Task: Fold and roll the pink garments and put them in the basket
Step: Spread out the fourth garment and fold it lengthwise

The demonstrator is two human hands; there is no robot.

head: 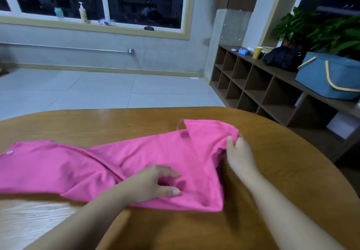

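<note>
A pink garment (136,164) lies long and flat across the wooden table (272,171). It runs from the 9 o'clock side of the table to about 2 o'clock. It looks folded lengthwise already, into a long strip.

The left hand (153,183) rests on the cloth near the middle, at about 6 o'clock. Its fingers are spread a little and press the cloth down. It does not grab anything. The right hand (238,152) is at the 3 o'clock end of the strip. Its fingertips pinch the edge of the cloth there, where a corner is turned over.

I think the folding step is nearly done and the rolling step is about to start. The right end looks like the place to begin. The next move calls for tucking that end tight and rolling it toward 9 o'clock. The left hand would need to keep the strip flat so the roll stays straight and does not go lumpy.

The blue basket (329,78) with gold handles sits on the shelf unit (253,86), off at 2 o'clock, well apart from the table. I cannot see inside it from here, so I cannot tell if anything is in it. The cubbies in the shelf look dark, and I cannot tell what they hold. A yellow cup (257,52) stands on top of the shelf too.
</note>
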